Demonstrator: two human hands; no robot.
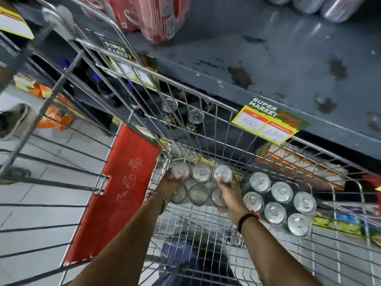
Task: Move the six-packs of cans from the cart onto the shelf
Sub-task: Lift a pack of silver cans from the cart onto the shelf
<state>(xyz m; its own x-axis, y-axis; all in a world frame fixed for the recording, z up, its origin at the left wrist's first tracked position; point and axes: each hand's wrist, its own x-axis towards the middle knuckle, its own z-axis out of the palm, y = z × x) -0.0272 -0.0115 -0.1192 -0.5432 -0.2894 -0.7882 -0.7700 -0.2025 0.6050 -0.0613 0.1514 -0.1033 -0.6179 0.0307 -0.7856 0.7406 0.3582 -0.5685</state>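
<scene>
Two six-packs of silver-topped cans stand in the wire cart. The left six-pack is wrapped in clear film, and both hands are on it. My left hand clasps its left side, partly covering the cans there. My right hand grips its right side, thumb over a can top. The second six-pack sits untouched to the right, its dark green can sides showing. The grey shelf runs above and behind the cart, worn and mostly bare.
Red can packs stand at the shelf's back left, silver cans at its back right. A yellow price tag hangs on the shelf edge. Loose dark cans stand on a lower shelf. A red flap hangs on the cart's left.
</scene>
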